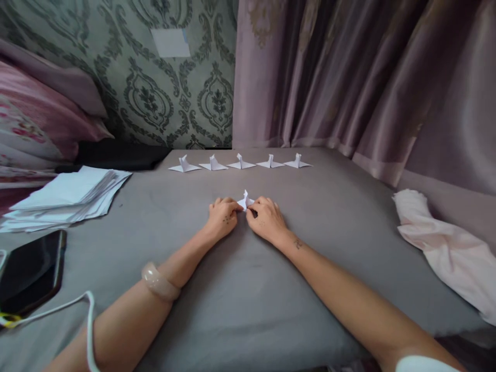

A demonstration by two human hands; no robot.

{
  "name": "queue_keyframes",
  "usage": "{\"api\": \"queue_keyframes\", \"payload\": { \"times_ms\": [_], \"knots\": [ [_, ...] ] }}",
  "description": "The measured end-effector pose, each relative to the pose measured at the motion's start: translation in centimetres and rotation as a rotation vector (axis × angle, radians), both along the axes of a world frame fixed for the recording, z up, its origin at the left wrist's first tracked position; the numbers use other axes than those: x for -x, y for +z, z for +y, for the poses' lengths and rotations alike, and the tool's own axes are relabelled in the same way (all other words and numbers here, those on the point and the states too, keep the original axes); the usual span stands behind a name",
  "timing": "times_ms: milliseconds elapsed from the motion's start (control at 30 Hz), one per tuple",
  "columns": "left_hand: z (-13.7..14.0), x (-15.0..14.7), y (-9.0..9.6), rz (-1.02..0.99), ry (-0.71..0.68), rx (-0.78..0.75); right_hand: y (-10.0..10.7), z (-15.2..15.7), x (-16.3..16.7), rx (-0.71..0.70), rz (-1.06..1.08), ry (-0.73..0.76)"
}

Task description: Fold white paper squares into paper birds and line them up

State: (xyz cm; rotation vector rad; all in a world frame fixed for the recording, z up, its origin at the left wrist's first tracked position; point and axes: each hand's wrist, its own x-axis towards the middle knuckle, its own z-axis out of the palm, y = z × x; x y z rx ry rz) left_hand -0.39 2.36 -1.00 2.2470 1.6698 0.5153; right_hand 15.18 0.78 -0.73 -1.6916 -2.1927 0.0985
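A small white origami crane [245, 198] stands on the grey cloth between my two hands. My left hand [225, 217] pinches its left side, fingers closed. On the opposite side, my right hand [265, 217] has its thumb and fingers pressed on the right part of the crane. Its pointed top rises between the fingertips, while the hands hide both outer ends. Beyond it, several folded paper cranes [241, 163] are lined up in a row with their wings spread.
At left lies a stack of white paper sheets [73, 194], with a black phone [33, 271] and a white cable [91, 320] nearer me. A pale pink cloth [445, 243] lies at the right edge. Curtains [329, 77] hang behind the grey surface [248, 299].
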Motion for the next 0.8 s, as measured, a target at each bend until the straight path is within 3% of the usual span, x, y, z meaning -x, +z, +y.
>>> {"api": "queue_keyframes", "payload": {
  "times_ms": [133, 333, 467, 567, 800],
  "knots": [
    [-0.1, 0.1, 0.0, -0.051, -0.005, -0.071, 0.4, 0.0, 0.9, 0.012, -0.041, -0.047],
    [0.1, 0.7, 0.6, -0.209, 0.216, -0.068, 0.0, 0.6, 2.3, 0.018, -0.032, -0.16],
    [0.5, 1.2, 0.3, -0.299, 0.265, 0.019, -0.1, 1.8, 2.0, 0.072, -0.026, -0.193],
    [0.7, 1.4, -0.1, -0.335, 0.276, 0.061, 0.3, 4.1, 0.1, 0.107, -0.007, -0.267],
    [1.4, 1.3, -0.8, -0.321, 0.232, 0.112, 1.3, 11.5, -8.7, 0.108, 0.023, -0.618]
  ]
}}
